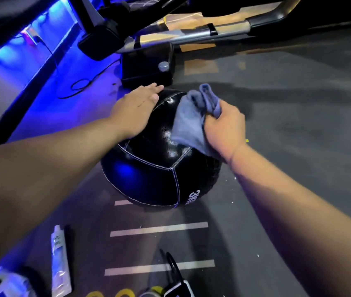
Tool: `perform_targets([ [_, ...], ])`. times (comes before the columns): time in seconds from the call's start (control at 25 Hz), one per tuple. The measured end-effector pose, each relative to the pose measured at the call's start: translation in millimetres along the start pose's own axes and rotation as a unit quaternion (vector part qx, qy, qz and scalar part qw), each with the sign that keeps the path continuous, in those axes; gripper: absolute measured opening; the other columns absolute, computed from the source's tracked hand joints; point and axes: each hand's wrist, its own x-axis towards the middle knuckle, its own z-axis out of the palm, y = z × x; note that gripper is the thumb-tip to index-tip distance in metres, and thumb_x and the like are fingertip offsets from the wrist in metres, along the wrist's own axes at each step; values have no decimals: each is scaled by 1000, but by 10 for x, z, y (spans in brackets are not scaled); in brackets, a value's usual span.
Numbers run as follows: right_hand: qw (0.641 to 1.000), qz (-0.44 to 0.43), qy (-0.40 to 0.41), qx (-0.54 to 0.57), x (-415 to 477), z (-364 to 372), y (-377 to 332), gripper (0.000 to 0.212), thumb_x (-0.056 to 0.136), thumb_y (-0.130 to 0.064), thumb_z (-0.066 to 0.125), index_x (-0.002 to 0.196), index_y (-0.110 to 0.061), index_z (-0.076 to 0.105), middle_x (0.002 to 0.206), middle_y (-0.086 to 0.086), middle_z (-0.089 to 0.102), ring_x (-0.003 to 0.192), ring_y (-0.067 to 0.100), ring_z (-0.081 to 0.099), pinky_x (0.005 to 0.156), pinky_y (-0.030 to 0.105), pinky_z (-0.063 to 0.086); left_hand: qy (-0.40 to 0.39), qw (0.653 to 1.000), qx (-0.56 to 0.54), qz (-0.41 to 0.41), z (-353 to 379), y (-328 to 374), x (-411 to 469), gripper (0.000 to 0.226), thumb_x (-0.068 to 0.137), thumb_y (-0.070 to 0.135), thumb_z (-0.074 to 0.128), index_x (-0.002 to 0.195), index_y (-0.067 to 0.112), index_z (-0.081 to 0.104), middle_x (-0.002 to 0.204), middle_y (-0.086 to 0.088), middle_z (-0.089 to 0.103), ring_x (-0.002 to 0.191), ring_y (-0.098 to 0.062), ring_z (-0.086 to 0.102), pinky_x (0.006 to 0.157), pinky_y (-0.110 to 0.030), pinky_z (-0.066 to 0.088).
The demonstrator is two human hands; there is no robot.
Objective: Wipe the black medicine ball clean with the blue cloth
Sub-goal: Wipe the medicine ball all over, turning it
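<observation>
The black medicine ball (155,170), with white stitched seams and white lettering low on its right side, sits on the dark gym floor in the middle of the view. My left hand (135,110) lies flat with straight fingers on the ball's upper left. My right hand (223,129) grips the bunched blue cloth (194,121) and holds it against the ball's upper right; a fold of cloth sticks up above my fingers.
A black machine base (146,67) with a silver knob and metal frame tubes (191,33) stand just behind the ball. A cable (78,86) loops on the blue-lit floor at left. A white tube (60,260) and small items lie near the bottom edge. White floor stripes (159,229) run below the ball.
</observation>
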Motion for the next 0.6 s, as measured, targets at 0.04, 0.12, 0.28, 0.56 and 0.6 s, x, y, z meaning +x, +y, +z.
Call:
perform_targets([
  [0.04,998,64,-24,-13,126,-63,40,32,82,-13,54,110,-15,69,108,8,73,106,28,65,88,29,49,6,1000,1,3,16,20,-36,52,94,50,26,142,42,42,153,18,35,146,-8,24,121,-38,16],
  [0.12,994,97,-46,-7,180,-128,123,29,83,-19,53,108,-16,68,103,5,73,102,28,66,88,34,51,12,1000,6,7,26,61,-84,49,95,48,27,141,43,43,153,19,35,145,-7,24,121,-40,16],
  [0.28,998,-61,-8,15,-465,30,59,47,85,-22,53,132,-21,57,133,0,61,127,20,52,106,32,40,23,1000,10,-6,-1,21,-74,46,97,47,27,140,44,45,153,18,36,144,-5,26,120,-35,19],
  [0.56,948,-264,-10,-178,-1167,70,235,58,95,-43,53,143,-11,45,158,18,27,145,44,22,112,58,28,54,996,33,55,-18,-40,-615,52,96,44,21,144,38,37,155,14,33,146,-8,23,120,-45,18],
  [0.6,939,-289,-20,-185,-1207,50,221,57,94,-42,55,143,-13,44,158,18,27,144,45,23,112,58,29,66,995,38,62,-19,-57,-742,51,96,41,21,145,37,37,155,13,33,146,-7,22,120,-46,18],
])
